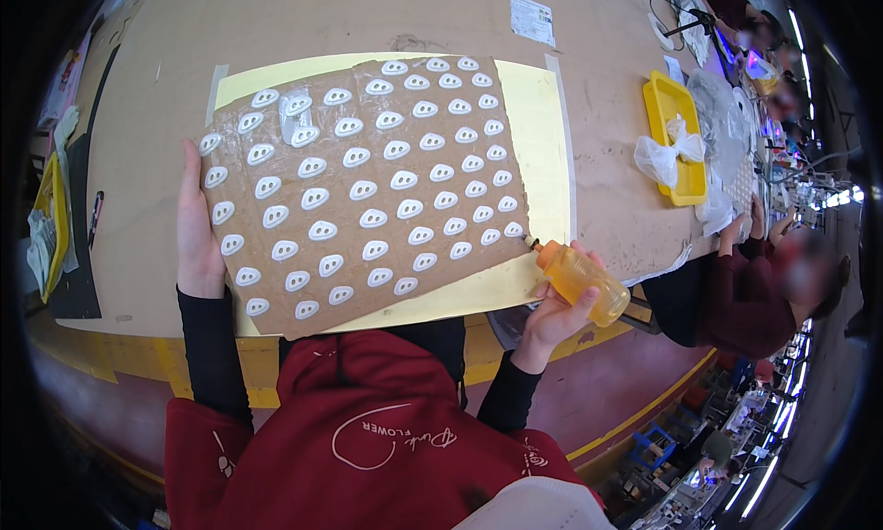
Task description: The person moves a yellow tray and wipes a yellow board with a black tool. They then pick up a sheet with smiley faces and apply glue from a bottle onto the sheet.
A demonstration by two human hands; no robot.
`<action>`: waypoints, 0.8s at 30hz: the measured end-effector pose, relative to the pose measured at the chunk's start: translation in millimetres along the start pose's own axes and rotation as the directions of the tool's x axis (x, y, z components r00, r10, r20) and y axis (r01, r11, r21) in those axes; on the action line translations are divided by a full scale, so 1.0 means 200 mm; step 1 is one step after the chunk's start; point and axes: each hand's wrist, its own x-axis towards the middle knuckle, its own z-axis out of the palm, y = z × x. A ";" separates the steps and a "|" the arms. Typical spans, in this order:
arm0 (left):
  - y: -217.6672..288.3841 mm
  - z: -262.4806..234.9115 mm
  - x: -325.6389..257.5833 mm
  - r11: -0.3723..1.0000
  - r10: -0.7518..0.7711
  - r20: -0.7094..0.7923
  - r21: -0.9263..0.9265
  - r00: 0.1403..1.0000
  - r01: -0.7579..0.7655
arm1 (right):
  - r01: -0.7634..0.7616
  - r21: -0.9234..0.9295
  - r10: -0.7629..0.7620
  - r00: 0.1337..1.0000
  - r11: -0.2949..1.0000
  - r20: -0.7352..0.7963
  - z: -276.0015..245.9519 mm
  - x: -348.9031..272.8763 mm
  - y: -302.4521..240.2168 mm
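A brown cardboard sheet lies on a pale yellow mat and carries several rows of small white oval pieces, each with two holes. My left hand rests flat on the sheet's left edge, fingers stretched along it. My right hand grips an orange squeeze bottle at the sheet's lower right corner. The bottle's thin nozzle points at the sheet's right edge, close to the outermost white pieces.
The brown worktable carries a white paper slip at the back. A yellow tray with a knotted clear bag lies to the right. Another person in a dark red top sits at the right. Yellow and black items lie at the far left.
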 end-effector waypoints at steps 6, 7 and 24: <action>-0.01 0.00 0.00 1.000 0.009 -0.015 -0.001 1.000 -0.009 | 0.027 -0.021 -0.027 0.999 0.999 0.021 0.02 0.00 0.00; -0.01 0.01 0.00 1.000 0.010 -0.017 -0.004 1.000 -0.010 | 0.028 -0.019 -0.028 0.999 0.999 0.021 0.02 0.00 0.00; -0.01 -0.01 0.01 1.000 0.018 -0.047 0.019 0.999 -0.017 | 0.052 -0.020 -0.051 0.998 0.998 0.043 0.01 -0.01 0.02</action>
